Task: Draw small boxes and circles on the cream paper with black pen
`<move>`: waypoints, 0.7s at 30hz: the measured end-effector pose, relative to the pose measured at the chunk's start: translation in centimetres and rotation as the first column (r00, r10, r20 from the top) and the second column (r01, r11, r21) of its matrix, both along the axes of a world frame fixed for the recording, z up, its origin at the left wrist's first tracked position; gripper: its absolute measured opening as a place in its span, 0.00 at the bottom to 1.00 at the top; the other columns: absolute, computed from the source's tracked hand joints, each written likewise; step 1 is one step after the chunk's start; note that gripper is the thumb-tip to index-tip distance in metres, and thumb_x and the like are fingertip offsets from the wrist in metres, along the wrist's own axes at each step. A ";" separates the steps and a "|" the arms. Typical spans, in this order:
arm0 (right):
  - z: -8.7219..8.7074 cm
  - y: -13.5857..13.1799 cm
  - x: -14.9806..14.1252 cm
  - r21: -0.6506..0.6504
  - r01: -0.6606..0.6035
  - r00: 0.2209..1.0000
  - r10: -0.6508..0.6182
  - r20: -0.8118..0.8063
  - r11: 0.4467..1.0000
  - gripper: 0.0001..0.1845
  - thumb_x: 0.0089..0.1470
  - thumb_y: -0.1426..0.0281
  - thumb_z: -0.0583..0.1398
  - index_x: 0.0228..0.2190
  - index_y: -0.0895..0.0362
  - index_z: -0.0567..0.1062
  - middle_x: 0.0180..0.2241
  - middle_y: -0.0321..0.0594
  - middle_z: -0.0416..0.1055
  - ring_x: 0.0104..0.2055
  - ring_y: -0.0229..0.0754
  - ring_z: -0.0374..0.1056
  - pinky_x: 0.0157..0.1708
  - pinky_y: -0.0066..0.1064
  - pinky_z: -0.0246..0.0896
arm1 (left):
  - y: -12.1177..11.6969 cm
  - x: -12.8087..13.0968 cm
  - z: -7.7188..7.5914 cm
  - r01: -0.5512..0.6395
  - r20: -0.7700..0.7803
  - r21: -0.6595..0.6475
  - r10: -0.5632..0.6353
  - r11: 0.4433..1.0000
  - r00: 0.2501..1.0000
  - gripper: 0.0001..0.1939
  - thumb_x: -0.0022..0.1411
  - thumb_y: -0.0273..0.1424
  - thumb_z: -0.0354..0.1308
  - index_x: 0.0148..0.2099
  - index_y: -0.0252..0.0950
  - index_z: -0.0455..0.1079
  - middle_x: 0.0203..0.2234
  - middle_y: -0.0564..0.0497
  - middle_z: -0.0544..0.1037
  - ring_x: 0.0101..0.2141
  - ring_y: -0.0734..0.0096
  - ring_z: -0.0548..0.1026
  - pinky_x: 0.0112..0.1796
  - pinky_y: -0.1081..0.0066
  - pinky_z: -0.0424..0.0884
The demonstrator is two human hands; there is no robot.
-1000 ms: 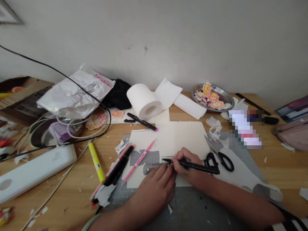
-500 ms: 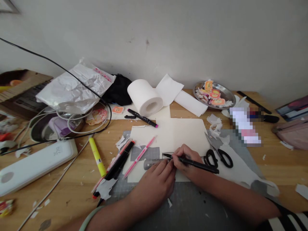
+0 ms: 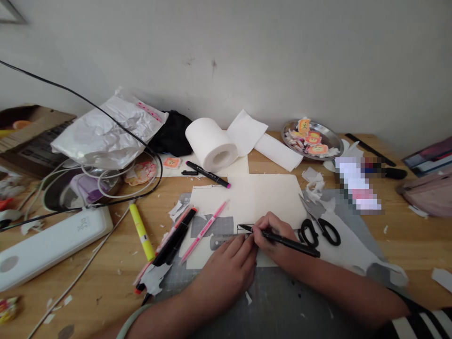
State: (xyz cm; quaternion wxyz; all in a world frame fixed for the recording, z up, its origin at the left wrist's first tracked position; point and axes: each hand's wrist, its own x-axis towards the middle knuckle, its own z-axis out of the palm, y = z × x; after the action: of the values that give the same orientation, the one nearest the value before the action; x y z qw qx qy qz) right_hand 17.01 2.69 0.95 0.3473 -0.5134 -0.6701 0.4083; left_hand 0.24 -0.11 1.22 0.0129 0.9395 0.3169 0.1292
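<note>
Presently, the black pen is positioned over the white sheet, nearer the sheet's near edge than its far edge. Its long axis runs mainly sideways: the tip points toward the table's left side and slightly toward the far edge, and the butt end points right and nearer the person. The tip is located at a small drawn outline; from where I stand, I cannot tell whether it touches the paper.

The right hand is closed around the pen near the tip. The left hand is laid palm down, fingers extended across the grey ruler, whose long axis also runs sideways. Both hands are close together; contact between them cannot be confirmed.

The sheet overlaps the far edge of the grey mat. A pink pen lies diagonally over the sheet's left part. The scissors rest at the sheet's right edge, blades toward the far edge. A metal dish containing paper cut-outs stands near the table's far right corner.
</note>
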 end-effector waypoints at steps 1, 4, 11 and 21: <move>0.0 0.0 0.0 -0.001 0.006 1.000 -0.006 0.003 1.000 0.10 0.55 0.67 0.56 0.25 0.53 0.59 0.24 0.33 0.64 0.25 0.35 0.60 0.26 0.27 0.58 | 0.0 0.0 0.0 0.003 -0.002 -0.001 -0.003 1.000 1.000 0.16 0.61 0.26 0.51 0.51 0.26 0.65 0.44 0.41 0.74 0.46 0.59 0.70 0.47 0.62 0.67; 0.1 0.0 0.0 0.005 0.015 1.000 -0.015 0.011 1.000 0.10 0.54 0.68 0.56 0.25 0.54 0.60 0.23 0.32 0.64 0.23 0.34 0.58 0.25 0.26 0.56 | 0.0 0.0 0.0 -0.001 0.000 -0.007 0.001 1.000 1.000 0.17 0.61 0.26 0.51 0.51 0.25 0.64 0.44 0.41 0.74 0.47 0.58 0.70 0.47 0.62 0.67; 0.0 0.0 0.0 0.022 0.023 1.000 -0.023 -0.003 0.999 0.10 0.54 0.68 0.55 0.24 0.53 0.59 0.23 0.32 0.64 0.24 0.35 0.58 0.25 0.27 0.55 | 0.0 0.0 0.1 -0.014 0.002 -0.001 0.014 1.000 1.000 0.17 0.61 0.26 0.50 0.52 0.26 0.64 0.44 0.41 0.74 0.46 0.59 0.70 0.46 0.64 0.67; 1.0 0.0 0.0 0.019 0.023 1.000 -0.023 0.004 1.000 0.11 0.53 0.69 0.53 0.23 0.53 0.56 0.22 0.32 0.61 0.23 0.35 0.58 0.26 0.28 0.57 | 0.0 0.0 0.1 -0.016 0.009 0.003 0.016 1.000 1.000 0.19 0.62 0.27 0.49 0.54 0.25 0.62 0.45 0.40 0.73 0.46 0.59 0.70 0.45 0.64 0.68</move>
State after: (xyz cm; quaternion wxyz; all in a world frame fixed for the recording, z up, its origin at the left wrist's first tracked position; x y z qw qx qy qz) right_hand 16.98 2.66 1.94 0.3553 -0.5188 -0.6687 0.3968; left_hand 0.23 -0.09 1.34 0.0118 0.9364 0.3240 0.1342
